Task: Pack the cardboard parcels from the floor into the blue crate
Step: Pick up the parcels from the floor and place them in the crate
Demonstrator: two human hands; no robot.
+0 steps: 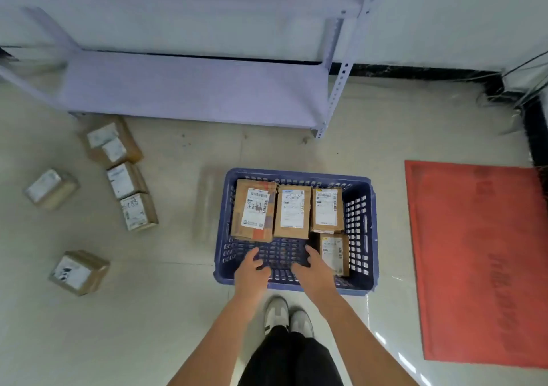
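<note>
The blue crate stands on the floor in front of my feet. Inside lie several labelled cardboard parcels: three in a row along the far side, such as the left one, and one at the near right. My left hand and my right hand hover over the crate's near edge, fingers relaxed, holding nothing. Several more parcels lie on the floor to the left, among them one nearest me and one closer to the crate.
A grey metal shelf rack stands behind the crate against the wall. A red mat lies on the floor to the right. My shoes stand just behind the crate. Cables run along the far right corner.
</note>
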